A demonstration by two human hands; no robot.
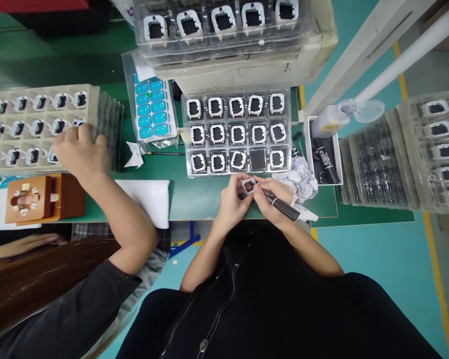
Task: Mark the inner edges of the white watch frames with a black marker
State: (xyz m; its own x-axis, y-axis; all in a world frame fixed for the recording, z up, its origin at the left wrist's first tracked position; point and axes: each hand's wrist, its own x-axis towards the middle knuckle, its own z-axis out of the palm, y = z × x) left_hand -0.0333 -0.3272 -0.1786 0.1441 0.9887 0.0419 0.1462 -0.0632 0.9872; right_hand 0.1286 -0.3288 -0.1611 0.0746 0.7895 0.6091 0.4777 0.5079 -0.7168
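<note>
My left hand (234, 198) pinches a small white square frame (248, 186) with rounded corners, just above the table's front edge. In my right hand (272, 198) is a black marker pen (284, 205), its tip end at the frame and its other end slanting down to the right. Directly beyond my hands lies a clear plastic tray (227, 170) with rows of similar white frames over dark centres. One pocket (258, 160) in its front row shows only a dark square. My fingers partly cover the held frame, and the pen's tip is hard to make out.
To the left, a co-worker's hand (83, 152) reaches into a beige tray (41, 86) of parts, near an orange-brown fixture (45, 199). Crumpled cloth (301, 182) and a white box (339, 174) with markers sit right. Stacked trays (381, 159) stand farther right; another stack (224, 47) is at the back.
</note>
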